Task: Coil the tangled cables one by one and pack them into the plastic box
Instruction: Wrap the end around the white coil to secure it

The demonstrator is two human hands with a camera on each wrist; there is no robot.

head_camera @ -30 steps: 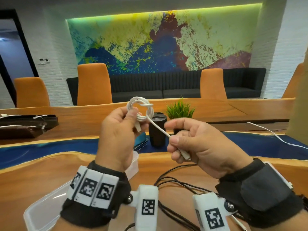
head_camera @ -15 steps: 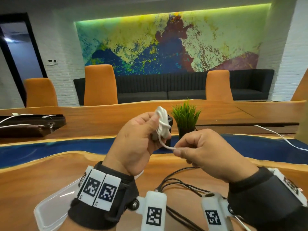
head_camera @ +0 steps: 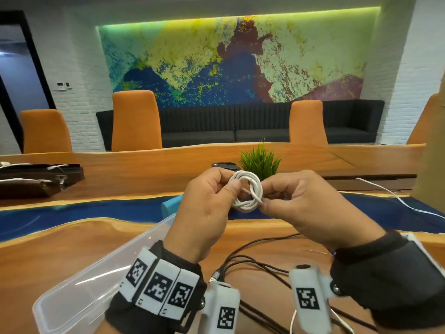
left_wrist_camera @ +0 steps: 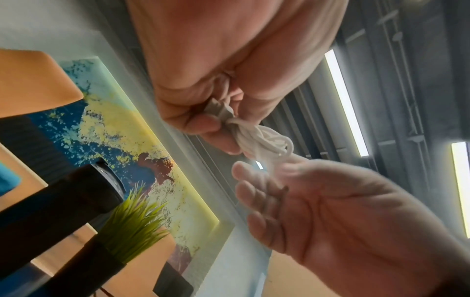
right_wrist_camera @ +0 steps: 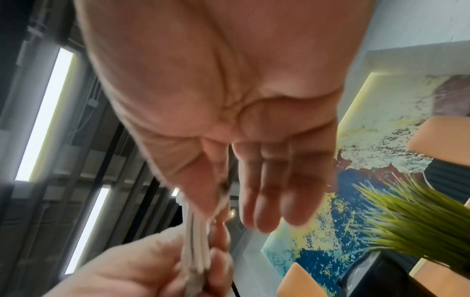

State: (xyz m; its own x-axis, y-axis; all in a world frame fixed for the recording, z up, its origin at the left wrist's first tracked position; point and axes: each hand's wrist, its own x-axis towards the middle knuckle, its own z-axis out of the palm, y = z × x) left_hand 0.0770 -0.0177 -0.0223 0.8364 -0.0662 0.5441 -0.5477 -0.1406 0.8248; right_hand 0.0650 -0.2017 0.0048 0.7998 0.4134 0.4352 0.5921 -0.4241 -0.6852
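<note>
Honestly there's nothing you can actually read here, no words, brands or numbers anywhere. The closest you get is the black-and-white square marker codes on your left wristband (head_camera: 159,289) and on the two white wrist camera housings (head_camera: 225,317), and those are just patterns, not text.

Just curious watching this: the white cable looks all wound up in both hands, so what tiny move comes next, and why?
Probably tuck the loose end through the loops. The left hand pinches the coiled white cable while the right hand pinches its free tip at the coil's edge. The clear plastic box waits below left.
</note>
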